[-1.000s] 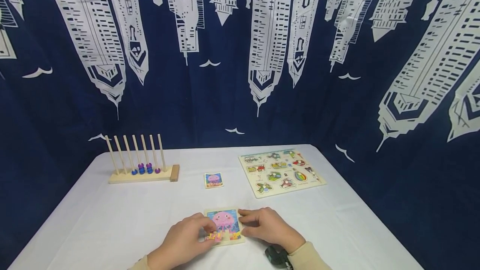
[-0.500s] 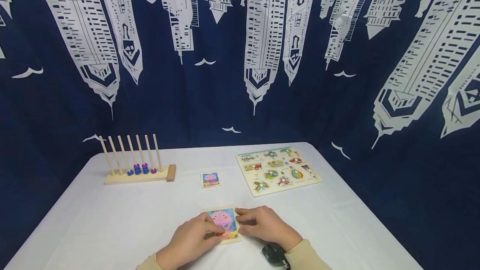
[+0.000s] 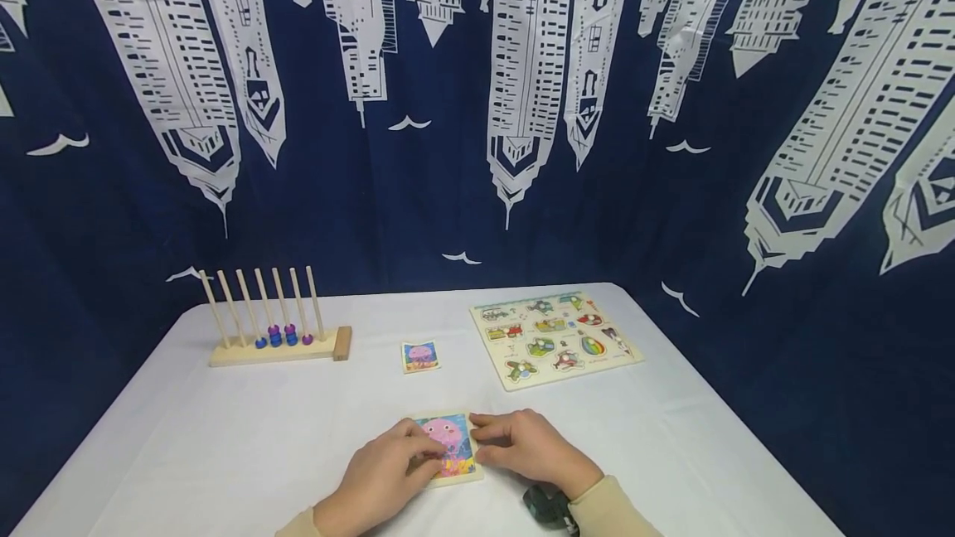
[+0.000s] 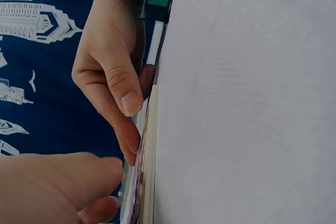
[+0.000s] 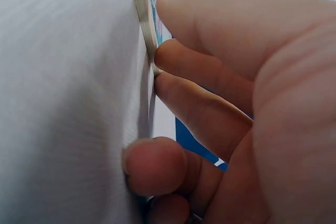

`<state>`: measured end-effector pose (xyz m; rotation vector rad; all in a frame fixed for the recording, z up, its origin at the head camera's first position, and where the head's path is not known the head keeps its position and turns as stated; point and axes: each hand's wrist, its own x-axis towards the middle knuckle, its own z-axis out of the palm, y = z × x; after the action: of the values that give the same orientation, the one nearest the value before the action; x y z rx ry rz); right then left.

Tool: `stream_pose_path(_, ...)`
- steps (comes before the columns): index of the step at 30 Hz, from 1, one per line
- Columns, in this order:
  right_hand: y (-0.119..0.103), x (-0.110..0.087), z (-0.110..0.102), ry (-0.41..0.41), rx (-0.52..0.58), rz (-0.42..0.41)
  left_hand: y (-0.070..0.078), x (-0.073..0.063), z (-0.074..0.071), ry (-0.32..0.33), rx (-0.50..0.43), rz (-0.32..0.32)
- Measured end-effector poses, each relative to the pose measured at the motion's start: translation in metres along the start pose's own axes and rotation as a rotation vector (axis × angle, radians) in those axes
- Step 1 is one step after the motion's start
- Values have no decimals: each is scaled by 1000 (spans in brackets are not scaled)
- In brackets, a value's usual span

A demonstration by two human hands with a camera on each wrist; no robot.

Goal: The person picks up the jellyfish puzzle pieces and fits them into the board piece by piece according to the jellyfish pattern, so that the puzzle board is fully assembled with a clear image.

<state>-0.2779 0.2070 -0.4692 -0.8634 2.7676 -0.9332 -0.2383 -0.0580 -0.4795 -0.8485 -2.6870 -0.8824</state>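
A small wooden jigsaw puzzle (image 3: pixel 457 446) with a pink jellyfish picture lies flat at the table's front. Its lower part is filled with yellow and pink pieces. My left hand (image 3: pixel 390 464) reaches over its left side, thumb and fingertips at the picture, hiding part of it. At the right edge, my right hand (image 3: pixel 533 447) touches the frame with spread thumb and forefinger. Seen from the right wrist, fingertips (image 5: pixel 167 56) rest against the wooden frame (image 5: pixel 140 3). In the left wrist view, the puzzle's edge (image 4: pixel 149 166) shows side-on beside both hands.
Behind the puzzle lies a small jellyfish picture card (image 3: pixel 421 356). A peg board puzzle of vehicles (image 3: pixel 555 340) is at the back right. At the back left stands a wooden rod rack (image 3: pixel 279 346) with blue and purple beads. A patterned navy curtain (image 3: pixel 440 189) hangs behind the table.
The pink and yellow piece pinched in my left hand is now in the puzzle's lower gap, and those fingers have let go of it. The right hand has stayed at the frame.
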Motion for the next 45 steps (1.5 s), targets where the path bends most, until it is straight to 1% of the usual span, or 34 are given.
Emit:
stream_pose_path(3, -1, -1, 1, 4, -3, -7, 1, -1, -1, 24, 16, -50)
stream_pose_path(7, -3, 0, 0, 2, -7, -4, 1, -3, -3, 29, 22, -58)
stream_pose_path(9, -4, 1, 0, -2, -7, -3, 0, -4, -8, 24, 11, -71)
stream_pose_path(11, -5, 3, 0, -8, -2, -3, -2, -5, -16, 24, 4, -102)
stream_pose_path(13, -5, 4, 1, -11, 4, -7, -4, -6, -28, 50, 3, -149)
stream_pose_path(17, -7, 5, 1, -14, 17, -3, -11, -13, -57, 103, 23, -286)
stream_pose_path(19, -7, 5, 0, -16, 20, 3, -15, -19, -69, 102, 29, -358)
stream_pose_path(21, -7, 5, 0, -18, 20, 9, -21, -27, -77, 95, 39, -418)
stream_pose_path(23, -7, 4, -1, -17, 19, 17, -27, -35, -81, 95, 39, -464)
stream_pose_path(26, -6, 3, -2, -13, 21, 30, -34, -45, -80, 83, 15, -513)
stream_pose_path(29, -5, 2, -3, -17, 36, 36, -38, -52, -75, 14, -3, -549)
stream_pose_path(31, -3, 1, -2, -20, 45, 38, -40, -55, -73, -46, 11, -554)
stream_pose_path(32, -3, 1, -2, -22, 52, 40, -41, -55, -72, -71, 19, -543)
stream_pose_path(34, -2, 0, -1, -22, 52, 42, -44, -57, -71, -107, 39, -501)
stream_pose_path(35, -2, 0, 0, -22, 55, 45, -46, -58, -71, -121, 42, -470)
stream_pose_path(36, -1, 0, 0, -21, 56, 46, -48, -59, -71, -132, 29, -441)
stream_pose_path(40, -1, -2, 0, -23, 61, 41, -55, -65, -74, -159, -31, -336)
stream_pose_path(43, -2, -2, 0, -22, 62, 40, -59, -66, -73, -154, -46, -300)
stream_pose_path(45, -2, -2, 0, -20, 63, 41, -59, -66, -71, -144, -36, -295)
